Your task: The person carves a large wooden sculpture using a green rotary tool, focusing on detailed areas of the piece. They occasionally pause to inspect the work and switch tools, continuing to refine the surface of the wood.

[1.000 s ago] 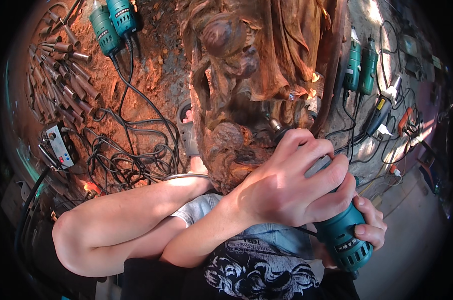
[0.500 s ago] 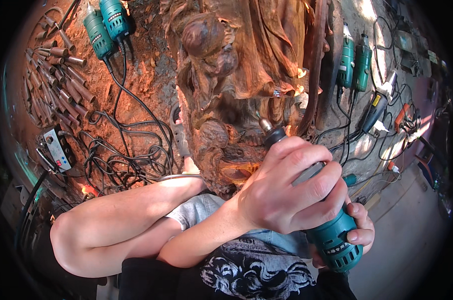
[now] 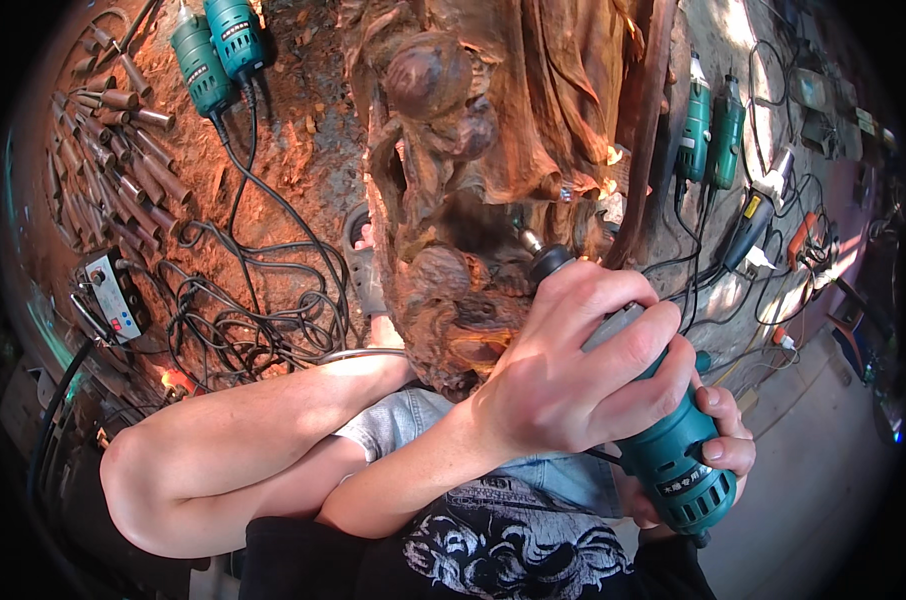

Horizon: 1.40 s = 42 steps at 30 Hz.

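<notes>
My left hand (image 3: pixel 593 370) wraps over the front of a teal rotary grinder (image 3: pixel 683 475). Behind it, my right hand (image 3: pixel 730 440) grips the rear of the motor body, its fingers curling round from the right side; part of this hand is hidden by the tool. The grinder's metal collet (image 3: pixel 529 240) points up and left into a hollow of a large reddish-brown wood carving (image 3: pixel 533 110). Whether the bit touches the wood I cannot make out. Rounded knobs and draped folds cover the carving, which stands right in front of my lap.
On the left lie many carving chisels (image 3: pixel 123 190), two more teal grinders (image 3: pixel 235 40), tangled black cables (image 3: pixel 263 310) and a small control box (image 3: pixel 113 298). To the right rest two green grinders (image 3: pixel 725 130), a black corded tool (image 3: pixel 748 230) and an orange socket strip (image 3: pixel 803 240).
The carving has shifted slightly right and down in view. The grinder's rear end has swung a little right, both hands still holding it.
</notes>
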Available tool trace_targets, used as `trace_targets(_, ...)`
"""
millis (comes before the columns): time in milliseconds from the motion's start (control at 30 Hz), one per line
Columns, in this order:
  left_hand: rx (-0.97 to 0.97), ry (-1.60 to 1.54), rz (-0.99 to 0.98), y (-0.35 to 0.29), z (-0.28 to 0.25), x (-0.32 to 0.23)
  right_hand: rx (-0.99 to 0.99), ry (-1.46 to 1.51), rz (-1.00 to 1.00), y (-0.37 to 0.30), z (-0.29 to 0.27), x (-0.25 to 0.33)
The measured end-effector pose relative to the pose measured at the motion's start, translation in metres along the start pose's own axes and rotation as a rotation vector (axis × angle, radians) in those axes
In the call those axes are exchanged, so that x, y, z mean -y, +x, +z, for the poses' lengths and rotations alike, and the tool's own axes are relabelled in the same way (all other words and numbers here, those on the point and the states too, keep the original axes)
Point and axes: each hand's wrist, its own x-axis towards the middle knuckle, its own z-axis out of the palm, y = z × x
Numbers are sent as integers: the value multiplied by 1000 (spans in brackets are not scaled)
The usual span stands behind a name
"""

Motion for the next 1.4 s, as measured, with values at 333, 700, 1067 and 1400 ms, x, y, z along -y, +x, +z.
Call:
trace_targets(333, 25, -23, -17, 1, -4, -4, -56, -92, -69, 0, 3, 3)
trace_targets(700, 24, -48, -13, 1, -3, -4, -146, -207, -113, -2, 10, 1)
trace_targets(1067, 35, -57, 5, 0, -2, -4, -156, -266, -55, -8, 9, 12)
trace_targets(1400, 27, -75, 13, -1, 1, -6, -237, -186, -389, 10, 13, -12)
